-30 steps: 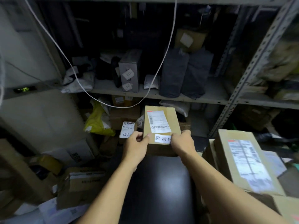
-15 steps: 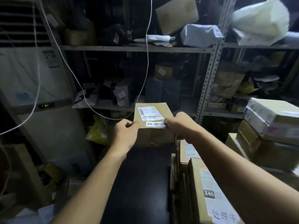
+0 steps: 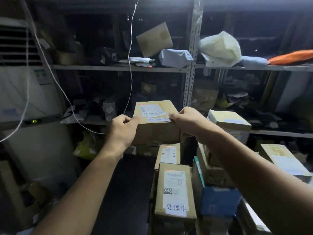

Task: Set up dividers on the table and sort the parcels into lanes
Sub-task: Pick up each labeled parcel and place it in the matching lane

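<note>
I hold a brown cardboard parcel [image 3: 156,123] up in front of me at about the level of the lower shelf, clear of the dark table [image 3: 125,192] below it, its top face tilted toward me so that the printed shipping label [image 3: 151,110] and a small white handwritten slip [image 3: 158,119] show, though the writing on the slip is too blurred to read. My left hand [image 3: 121,133] pinches the near left corner of the parcel with thumb on top and fingers curled under, and my right hand [image 3: 188,122] grips the near right corner the same way, thumb over the edge of the slip. Just below and to the right of the parcel more boxes stand packed side by side on the table: a tall one marked X46 [image 3: 174,190] with a white slip of handwritten characters near its bottom, a shorter labelled box [image 3: 168,154] behind it, and a blue box [image 3: 220,201] to its right. Further right lie a pale box [image 3: 228,120] on a stack and another brown one [image 3: 284,161]. Behind everything runs a grey metal rack [image 3: 190,70] crowded with bags and cartons, a white cable [image 3: 130,65] hangs in front of it, and at far left stands a white air conditioner [image 3: 25,102] whose display reads 25
</note>
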